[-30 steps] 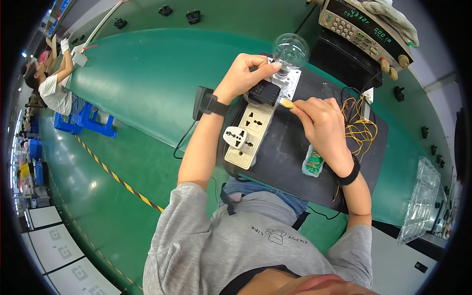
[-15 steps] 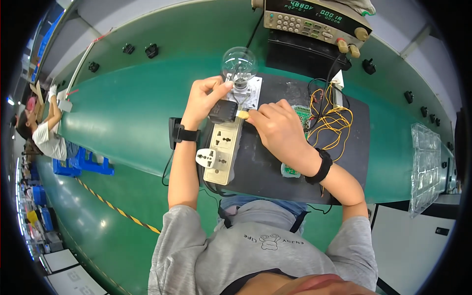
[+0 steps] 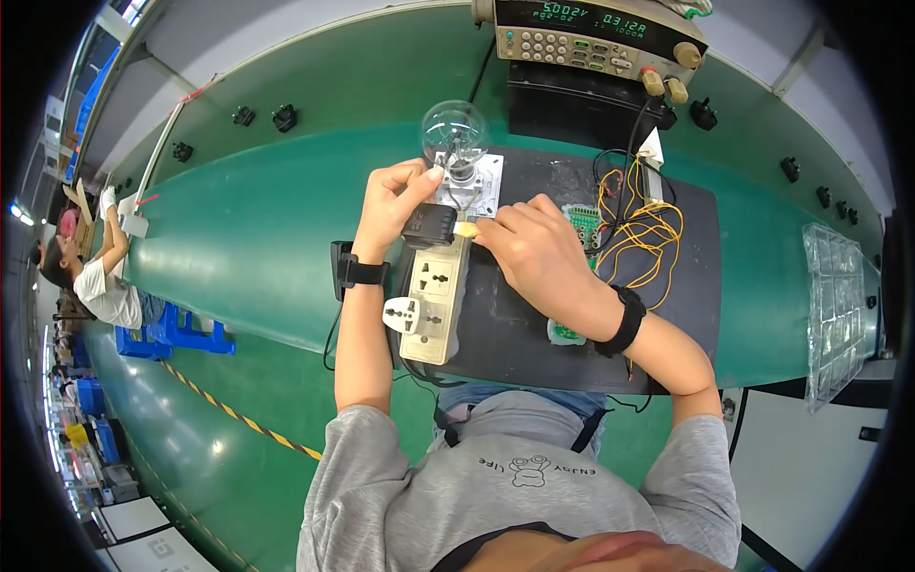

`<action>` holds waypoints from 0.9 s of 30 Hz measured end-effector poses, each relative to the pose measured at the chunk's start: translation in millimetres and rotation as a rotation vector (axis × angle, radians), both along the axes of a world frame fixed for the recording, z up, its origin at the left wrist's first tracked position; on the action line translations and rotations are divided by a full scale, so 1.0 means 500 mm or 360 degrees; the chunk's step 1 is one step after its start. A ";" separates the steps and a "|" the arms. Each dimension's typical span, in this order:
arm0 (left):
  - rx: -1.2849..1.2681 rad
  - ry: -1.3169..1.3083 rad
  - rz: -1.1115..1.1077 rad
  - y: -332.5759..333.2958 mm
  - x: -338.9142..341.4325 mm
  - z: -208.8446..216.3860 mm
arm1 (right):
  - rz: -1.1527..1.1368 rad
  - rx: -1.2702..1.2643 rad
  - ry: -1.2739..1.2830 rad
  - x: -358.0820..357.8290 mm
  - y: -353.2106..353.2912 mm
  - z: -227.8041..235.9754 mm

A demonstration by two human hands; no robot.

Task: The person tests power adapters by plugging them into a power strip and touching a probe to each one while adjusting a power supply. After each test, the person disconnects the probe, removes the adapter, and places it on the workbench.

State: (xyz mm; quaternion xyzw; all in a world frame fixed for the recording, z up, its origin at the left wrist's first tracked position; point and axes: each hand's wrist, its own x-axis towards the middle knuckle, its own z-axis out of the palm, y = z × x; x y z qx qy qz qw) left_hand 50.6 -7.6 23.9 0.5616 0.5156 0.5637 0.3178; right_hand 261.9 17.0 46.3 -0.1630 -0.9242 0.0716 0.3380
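A black power adapter (image 3: 431,225) sits at the far end of a cream power strip (image 3: 434,286). My right hand (image 3: 543,250) pinches a yellow plug (image 3: 466,230) at the adapter's right side. Beside the adapter, my left hand (image 3: 393,205) is closed, with curled fingers and its thumb lying toward the lamp base; whatever it grips is hidden. A clear glass bulb (image 3: 455,129) stands on a white base plate (image 3: 488,186) just beyond. A white travel plug (image 3: 402,315) is in the strip's near left side.
A green circuit board (image 3: 581,221) and tangled yellow wires (image 3: 653,229) lie right on the dark mat (image 3: 691,286). Behind stands a bench power supply (image 3: 591,38) with a lit display. A clear plastic tray (image 3: 834,305) rests far right. Another person (image 3: 105,276) works far left.
The readings on the power supply's display have changed, the lower one rising from almost nothing. Both hands keep their places at the adapter and plug; the whole view has shifted slightly.
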 end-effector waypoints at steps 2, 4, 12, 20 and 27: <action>-0.0007 -0.0003 -0.0004 0.000 -0.003 0.000 | 0.0005 0.0003 -0.0004 -0.002 0.000 0.001; -0.0001 -0.0026 -0.0003 0.000 -0.005 -0.001 | -0.0001 0.0007 -0.0019 -0.004 0.000 0.002; 0.0083 0.0036 0.0035 0.013 -0.003 -0.005 | 0.0011 -0.0025 -0.0055 0.014 0.014 0.010; -0.0127 0.0440 0.0778 0.022 -0.046 -0.056 | -0.0600 -0.0731 0.0485 0.219 0.235 0.133; -0.0021 0.0769 0.0796 0.046 -0.037 -0.083 | -0.1352 -0.0303 -0.0024 0.401 0.679 -0.097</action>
